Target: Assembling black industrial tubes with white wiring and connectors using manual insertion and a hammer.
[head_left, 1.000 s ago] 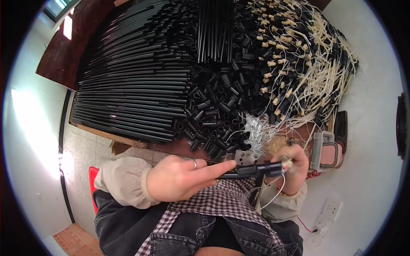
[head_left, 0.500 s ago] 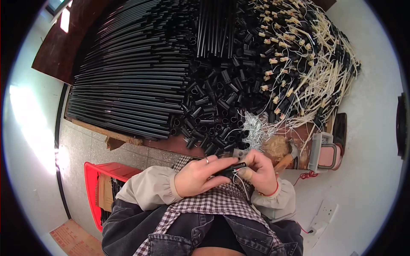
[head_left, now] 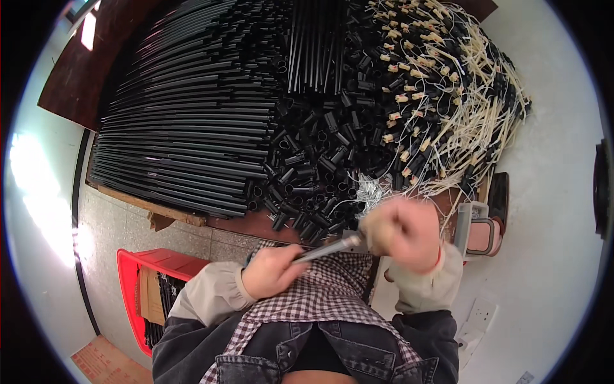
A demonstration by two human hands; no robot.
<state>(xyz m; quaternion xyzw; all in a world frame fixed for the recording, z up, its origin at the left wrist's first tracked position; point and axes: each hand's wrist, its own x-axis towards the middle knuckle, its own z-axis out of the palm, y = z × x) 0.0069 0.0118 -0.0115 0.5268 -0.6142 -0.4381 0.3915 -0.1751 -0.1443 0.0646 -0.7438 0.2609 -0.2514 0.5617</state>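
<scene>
Above the lap, near the front edge of the desk (head_left: 240,224), the left hand (head_left: 270,272) has its grip clamped on a blurred rod (head_left: 325,250), whose far end is by the right hand (head_left: 406,233); that grip is too smeared to tell. Much seems left to do: long black tubes (head_left: 192,147), short sleeves (head_left: 313,157) and wired pieces (head_left: 441,109) lie heaped apart. These heaps crowd the desk, so the freest room looks to be over the checkered apron (head_left: 320,294), beyond the red crate (head_left: 167,257) at the left
</scene>
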